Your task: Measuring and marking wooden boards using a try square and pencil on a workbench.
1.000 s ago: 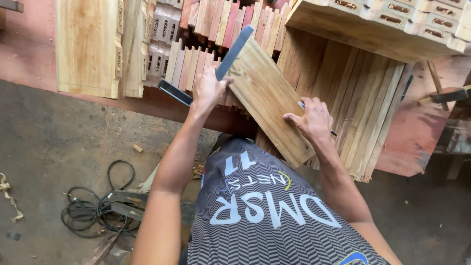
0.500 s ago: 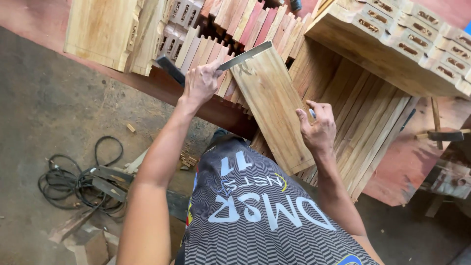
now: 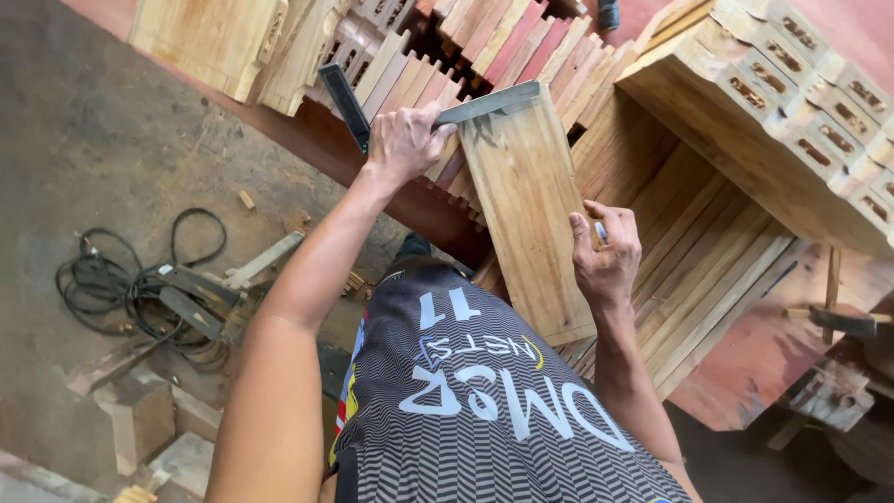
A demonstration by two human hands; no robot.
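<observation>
Head view: a pale wooden board (image 3: 526, 219) lies near the centre of the picture, slanting from about 12 o'clock down to 5 o'clock, on top of a bed of narrow wooden slats (image 3: 708, 270) stacked on a red-brown bench (image 3: 745, 363). Across the board's far end sits a steel try square (image 3: 424, 107): its bright blade runs along the board's top edge toward 1 o'clock, and its dark stock angles off toward 11 o'clock.

The left hand (image 3: 402, 142), at 11 o'clock from the board's middle, has its fingers wrapped shut around the corner of the square, pressing it against the board's end. The right hand (image 3: 607, 253), at 3 o'clock from the board's middle, rests on the board's right edge with its fingers curled closed around a small pale marking tool (image 3: 601, 230); little of it shows, so its kind is unclear.

At 1 o'clock stands a stack of timbers with rows of mortise slots (image 3: 792, 121). More pale panels (image 3: 209, 37) lean at 10 o'clock. On the concrete floor (image 3: 102, 140) at 8 o'clock lie a coiled black cable (image 3: 112, 279) and wood offcuts (image 3: 140, 410).
</observation>
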